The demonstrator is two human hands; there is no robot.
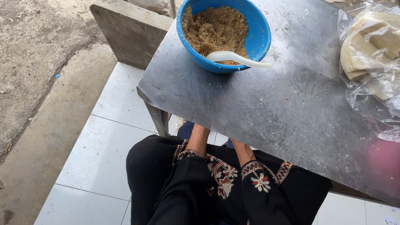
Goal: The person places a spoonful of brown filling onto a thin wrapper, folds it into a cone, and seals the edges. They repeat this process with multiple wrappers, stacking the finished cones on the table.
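At the far left lies a bare patch of dusty ground (33, 46), bordered by a grey concrete strip (54, 137) that runs down toward the lower edge. Next to it comes a floor of pale, glossy white tiles (96, 162). A thick grey slab (125, 35) stands upright just behind the near-left corner of the surface.

The surface is a dull, scratched sheet of grey metal (266, 112), speckled with small crumbs. Near its back-left corner sits a round bright blue plastic bowl (260, 39) about half full of coarse brown crumbly filling (214, 29). A white plastic spoon (237, 58) rests in the bowl, its scoop down in the filling and its handle lying over the rim, pointing right.

Below the front edge of the surface, two forearms in black sleeves with red and white floral embroidery (225, 175) reach forward and pass under the metal sheet. Both hands are hidden beneath it, the left forearm going under near the table leg and the right one just beside it, so how far the left or right hand is open, or whether either holds anything, cannot be told. The bowl stands well apart from them.

At the far right edge of the surface lies a crumpled clear plastic bag holding a stack of pale round wrappers (371, 50). A blurred pink shape (383, 158) shows near the front-right corner.
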